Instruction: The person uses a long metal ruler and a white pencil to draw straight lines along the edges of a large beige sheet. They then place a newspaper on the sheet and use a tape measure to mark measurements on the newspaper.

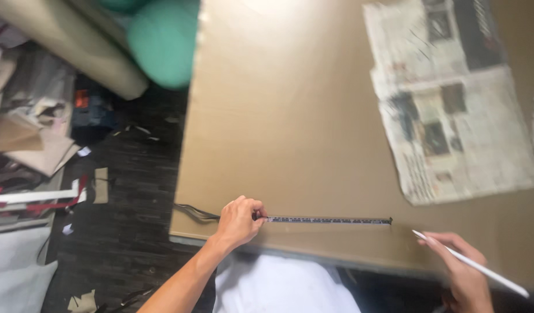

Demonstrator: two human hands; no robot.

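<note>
My left hand [239,221] is closed on a dark measuring tape [328,220], pinning it flat on a large brown cardboard sheet [290,116] near the sheet's front edge. The tape runs right from my fingers and ends near the middle of the edge; its loose tail curls off to the left of my hand. My right hand [461,272] holds a thin white pencil [470,264], its tip resting on the cardboard just right of the tape's end.
Folded newspapers [452,110] lie on the cardboard's far right. Left of the sheet is dark floor with paper scraps [35,145], a beige roll [76,46] and a teal rounded object [163,40]. White fabric [278,287] is below the front edge.
</note>
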